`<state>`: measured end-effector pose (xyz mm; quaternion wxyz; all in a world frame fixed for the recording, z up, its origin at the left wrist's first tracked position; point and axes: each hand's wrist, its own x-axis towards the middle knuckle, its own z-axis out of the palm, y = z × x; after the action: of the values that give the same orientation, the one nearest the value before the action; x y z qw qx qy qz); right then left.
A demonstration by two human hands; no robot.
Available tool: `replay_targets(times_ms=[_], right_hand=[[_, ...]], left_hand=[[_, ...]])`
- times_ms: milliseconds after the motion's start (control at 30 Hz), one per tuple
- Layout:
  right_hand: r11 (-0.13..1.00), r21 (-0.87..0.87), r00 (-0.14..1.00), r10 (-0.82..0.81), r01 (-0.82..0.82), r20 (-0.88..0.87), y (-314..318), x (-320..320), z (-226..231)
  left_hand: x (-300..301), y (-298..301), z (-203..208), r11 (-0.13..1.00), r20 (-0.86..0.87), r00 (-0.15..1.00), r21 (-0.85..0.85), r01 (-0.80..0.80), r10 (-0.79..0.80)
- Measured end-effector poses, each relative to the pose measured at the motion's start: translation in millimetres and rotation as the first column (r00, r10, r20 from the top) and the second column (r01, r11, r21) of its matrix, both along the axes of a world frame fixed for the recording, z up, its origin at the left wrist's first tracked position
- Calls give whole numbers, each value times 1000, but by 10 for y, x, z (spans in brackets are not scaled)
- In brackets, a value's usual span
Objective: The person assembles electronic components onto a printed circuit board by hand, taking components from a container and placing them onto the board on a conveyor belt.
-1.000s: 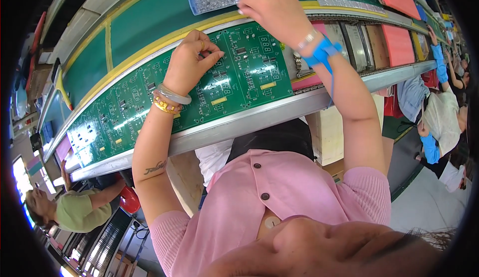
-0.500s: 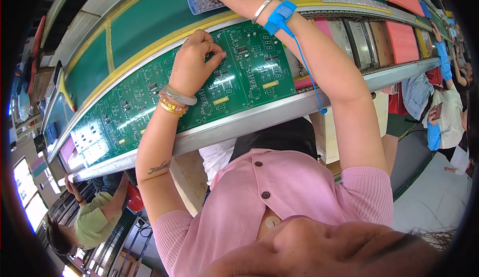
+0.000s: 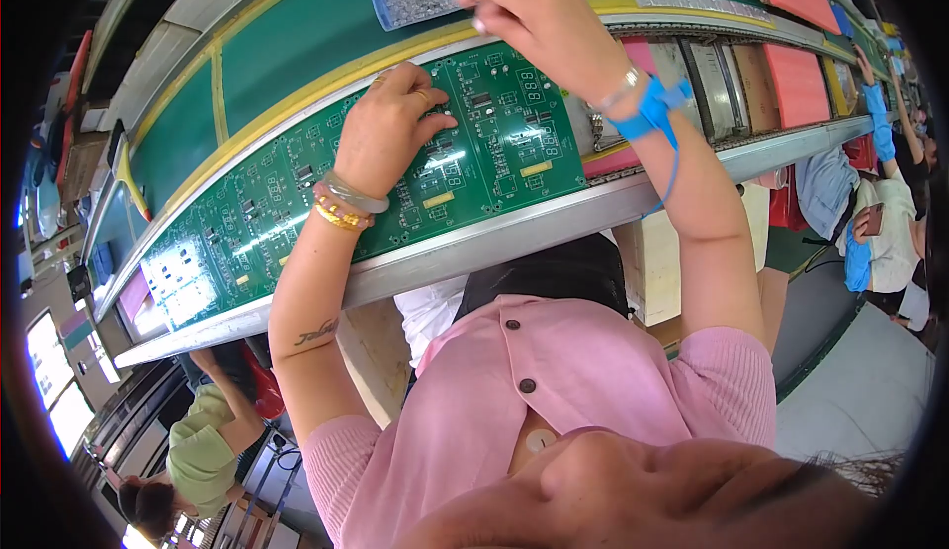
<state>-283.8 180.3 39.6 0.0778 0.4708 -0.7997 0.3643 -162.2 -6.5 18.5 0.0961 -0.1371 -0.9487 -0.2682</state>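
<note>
Your curled left hand [image 3: 390, 126] is over the circuit-board panel [image 3: 470, 164], along the bench's [image 3: 287, 65] near edge.
Your half-curled right hand [image 3: 544, 33] is beside the blue tray [image 3: 384, 15]; whether either grips anything, I can't tell. A dragging wrist-strap cord [image 3: 675, 168] could snag parts.

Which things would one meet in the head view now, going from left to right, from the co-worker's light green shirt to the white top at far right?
Light green shirt → left hand → right hand → blue wrist strap → lower salmon-pink slab → white top.
</note>
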Motion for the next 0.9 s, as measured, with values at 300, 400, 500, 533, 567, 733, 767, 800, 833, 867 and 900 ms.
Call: replay_targets(times_ms=[300, 400, 500, 533, 567, 733, 767, 800, 833, 867, 900], right_hand=[[990, 110, 856, -129, 85, 500, 783, 379, -245], [990, 82, 811, -141, 115, 568, 808, 419, -312], [989, 109, 884, -138, 99, 446, 790, 395, -345], [994, 90, 934, -94, 67, 345, 788, 371, -373], [997, 75, 970, -49, 32, 239, 795, 362, -390], [992, 119, 973, -68, 42, 220, 814, 381, -387], [989, 139, 980, -68, 41, 189, 815, 384, -390], [989, 139, 979, -67, 40, 190, 810, 392, -386], [990, 136, 981, -67, 43, 182, 802, 399, -382], [990, 132, 982, -68, 45, 174, 794, 405, -377], [990, 133, 982, -71, 48, 175, 796, 404, -380]], left_hand=[[-812, -210, 240, 953, -275, 961, -296, -67, -18], [-1095, -305, 103, 910, -226, 972, -412, -37, -63], [-1154, -333, 45, 890, -132, 990, -455, -18, -47], [-1151, -315, 56, 889, -121, 992, -458, -28, -31], [-1156, -297, 43, 889, -119, 992, -457, -21, -38], [-1112, -239, 23, 919, -206, 977, -370, -134, 60], [-1103, -257, 7, 919, -204, 977, -370, -135, 61], [-1085, -281, 9, 948, -223, 972, -287, -138, 74], [-1070, -295, 15, 969, -241, 966, -202, -139, 88], [-1045, -301, 22, 969, -241, 966, -202, -141, 90], [-1005, -271, 65, 979, -283, 958, -178, -96, 42]])
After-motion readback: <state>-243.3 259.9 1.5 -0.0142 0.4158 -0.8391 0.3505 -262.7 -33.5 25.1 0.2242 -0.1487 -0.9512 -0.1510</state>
